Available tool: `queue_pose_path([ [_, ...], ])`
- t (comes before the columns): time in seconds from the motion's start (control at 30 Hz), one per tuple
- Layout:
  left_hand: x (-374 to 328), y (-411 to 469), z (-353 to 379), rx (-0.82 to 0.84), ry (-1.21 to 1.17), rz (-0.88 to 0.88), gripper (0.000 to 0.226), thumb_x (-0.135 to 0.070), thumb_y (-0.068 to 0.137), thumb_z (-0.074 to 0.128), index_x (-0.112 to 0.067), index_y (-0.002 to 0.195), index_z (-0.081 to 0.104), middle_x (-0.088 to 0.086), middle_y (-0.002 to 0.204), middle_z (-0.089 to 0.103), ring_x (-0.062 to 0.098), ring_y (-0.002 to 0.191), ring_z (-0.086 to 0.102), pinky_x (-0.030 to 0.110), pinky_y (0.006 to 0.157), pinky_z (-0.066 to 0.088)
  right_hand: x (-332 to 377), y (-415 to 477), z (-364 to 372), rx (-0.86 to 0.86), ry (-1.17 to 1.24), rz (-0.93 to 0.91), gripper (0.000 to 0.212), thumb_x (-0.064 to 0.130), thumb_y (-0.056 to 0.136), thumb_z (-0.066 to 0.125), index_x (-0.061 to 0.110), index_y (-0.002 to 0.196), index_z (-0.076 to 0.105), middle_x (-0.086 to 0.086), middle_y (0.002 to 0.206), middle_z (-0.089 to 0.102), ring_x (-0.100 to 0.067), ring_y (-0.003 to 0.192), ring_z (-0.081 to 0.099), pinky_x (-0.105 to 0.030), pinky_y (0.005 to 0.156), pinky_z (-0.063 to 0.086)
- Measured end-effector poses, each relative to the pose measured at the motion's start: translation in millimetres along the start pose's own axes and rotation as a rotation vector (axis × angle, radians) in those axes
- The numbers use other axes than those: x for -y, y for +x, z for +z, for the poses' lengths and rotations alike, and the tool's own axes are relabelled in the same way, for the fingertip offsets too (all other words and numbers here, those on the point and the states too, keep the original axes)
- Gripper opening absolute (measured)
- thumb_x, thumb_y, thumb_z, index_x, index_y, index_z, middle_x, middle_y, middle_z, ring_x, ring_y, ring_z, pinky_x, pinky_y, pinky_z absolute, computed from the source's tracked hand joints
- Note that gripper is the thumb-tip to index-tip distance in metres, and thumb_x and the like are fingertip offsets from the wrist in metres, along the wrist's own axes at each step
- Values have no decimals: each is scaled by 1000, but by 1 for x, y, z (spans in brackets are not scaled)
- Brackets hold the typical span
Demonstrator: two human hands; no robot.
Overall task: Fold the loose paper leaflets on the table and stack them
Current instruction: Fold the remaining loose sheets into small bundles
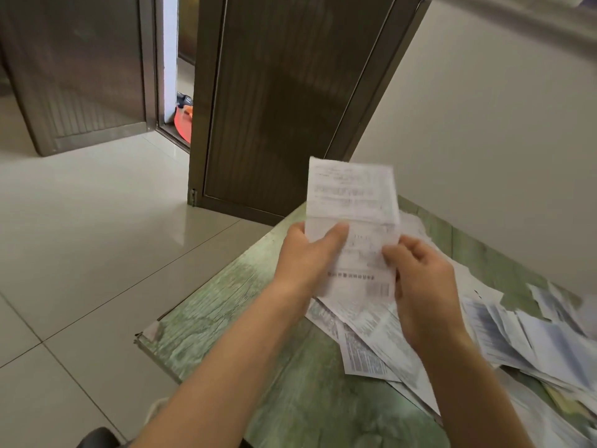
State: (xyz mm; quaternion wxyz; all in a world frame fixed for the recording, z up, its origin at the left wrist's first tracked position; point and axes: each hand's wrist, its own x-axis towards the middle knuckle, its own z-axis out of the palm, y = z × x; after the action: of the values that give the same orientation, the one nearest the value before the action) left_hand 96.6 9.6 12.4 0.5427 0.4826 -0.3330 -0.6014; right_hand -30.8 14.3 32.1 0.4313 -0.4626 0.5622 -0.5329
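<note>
Fingers of both hands pinch leaflet — upright, long axis vertical.

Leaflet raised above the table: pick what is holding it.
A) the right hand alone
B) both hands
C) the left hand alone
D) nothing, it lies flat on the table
B: the left hand pinches the left edge of the leaflet and the right hand grips its right edge, holding it up off the table.
</note>
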Motion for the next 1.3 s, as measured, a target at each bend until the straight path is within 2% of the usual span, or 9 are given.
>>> queue_pose_path([
  [0.17, 8, -7, 4, 97, 274, 89, 10, -13, 91, 59, -19, 84, 61, 4, 94, 70, 18, 81, 67, 26, 66, 55, -33, -16, -27, -95, -27, -40, 34, 5, 89, 60, 21, 117, 50, -5, 108, 64, -12, 85, 67, -23, 62, 55],
  [0.3, 9, -11, 8, 212, 384, 114, 4, -17, 89, 63, -16, 89, 66, 4, 89, 71, 13, 71, 67, 21, 60, 54, -44, -16, -39, -184, -705, -641, 54, 31, 85, 59, 21, 135, 41, 0, 136, 43, -11, 125, 42, -16, 105, 31],
  [0.47, 8, -21, 17, 256, 406, 245, 6, -17, 80, 71, -16, 86, 69, 6, 87, 71, 16, 75, 69, 22, 64, 56, -46, -18, -48, 37, -715, -700, 24, 30, 88, 60, 17, 108, 63, 8, 100, 62, -1, 87, 61, -4, 75, 45],
  [0.6, 12, -12, 10, 65, 406, 254, 45, -23, 73, 77, -24, 113, 55, -7, 109, 60, 7, 100, 56, 21, 82, 48, -40, -19, -50, -32, -240, -373, 14, 7, 88, 63, 21, 87, 65, 2, 84, 71, -10, 80, 68, -23, 68, 56],
  [0.7, 12, -15, 9, 204, 365, 89, 38, -22, 74, 75, -20, 109, 59, -4, 107, 67, 9, 96, 64, 20, 76, 50, -34, -20, -54, 5, 139, -84, 10, 5, 86, 61, 7, 95, 64, -5, 90, 74, -20, 86, 71, -30, 72, 58],
  [0.8, 18, -23, 18, 272, 361, 37, 5, -16, 86, 65, -20, 89, 67, -5, 89, 74, 6, 76, 70, 19, 64, 56, -33, -21, -52, 26, 171, 11, 14, 5, 87, 60, 6, 100, 62, -6, 94, 74, -21, 90, 71, -34, 77, 59],
  [0.97, 21, -21, 18, 171, 393, 87, 22, -23, 94, 54, -9, 88, 69, 3, 89, 73, 17, 79, 70, 26, 66, 55, -36, -21, -47, 49, 146, 95, 12, 7, 90, 58, 7, 100, 64, -7, 93, 74, -23, 87, 71, -37, 76, 58],
  [1.13, 17, -24, 19, 169, 355, 72, 29, -6, 97, 45, -23, 85, 66, -2, 89, 71, 11, 73, 67, 22, 58, 56, -34, -22, -49, 72, 143, 113, 21, -3, 92, 45, 10, 90, 61, -2, 78, 70, -9, 56, 61, -21, 45, 44],
  [1.3, 13, -24, 21, 101, 241, -57, 34, -2, 97, 37, -14, 90, 69, 9, 94, 68, 21, 74, 67, 33, 57, 58, -36, -20, -50, 117, 131, 105, 43, -11, 91, 38, 13, 61, 57, -3, 75, 69, -9, 64, 66, -22, 51, 47],
])
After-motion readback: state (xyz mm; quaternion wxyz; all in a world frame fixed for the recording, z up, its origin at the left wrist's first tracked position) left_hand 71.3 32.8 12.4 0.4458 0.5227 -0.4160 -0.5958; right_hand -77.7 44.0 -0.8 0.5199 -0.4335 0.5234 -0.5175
